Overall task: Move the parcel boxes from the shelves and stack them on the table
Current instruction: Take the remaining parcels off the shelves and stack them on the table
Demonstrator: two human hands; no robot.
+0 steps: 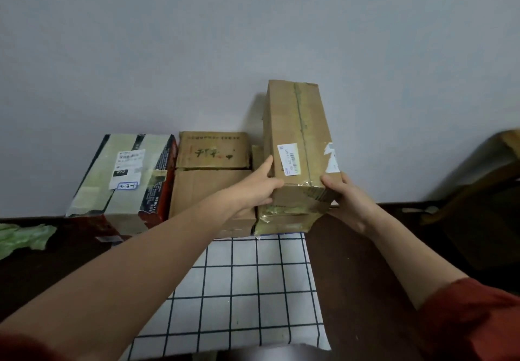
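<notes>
Gripping the near end of a long parcel box [298, 135], the left hand [261, 189] and right hand [347, 200] clamp its side walls, fingers curled round the corners. Between the palms it sits atop a taped box [284, 221] on the table [365, 262]. It looks like stiff cardboard, probably light, with glossy tape that may be slippery.

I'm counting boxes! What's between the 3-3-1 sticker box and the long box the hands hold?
In the head view, two brown boxes: a small scribbled box stacked on a bigger box.

both hands [259, 189] [347, 201] hold the long brown box [298, 141] atop another box [284, 221].
</notes>
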